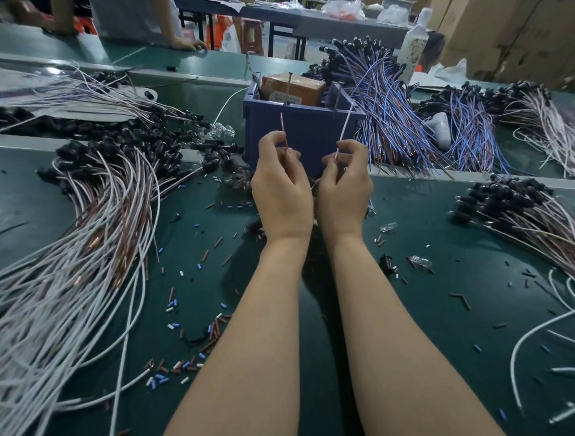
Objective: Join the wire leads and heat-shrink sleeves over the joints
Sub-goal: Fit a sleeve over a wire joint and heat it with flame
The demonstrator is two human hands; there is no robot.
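While my hands work just in front of the blue bin (304,135), the head view lists:

- My left hand (280,192): fingers curled, pinching a red lead (283,130) upright against the bin's front wall.
- My right hand (343,186): pinching a white lead (343,127) tilted toward the bin's right corner.
- Lead ends: apart, unjoined. I see no sleeve on either.
- Left of the bin: white-and-brown wires (100,224).
- Right of the bin: a blue-and-brown bundle (390,116).
- Nearer me than the bin: cut sleeves (172,306) on the green mat (429,310).
- Judgement: this pair is barely begun, with joining and shrinking still to do.

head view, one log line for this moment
left hand pinches red wire | right hand pinches white wire | upper ends apart | blue bin behind
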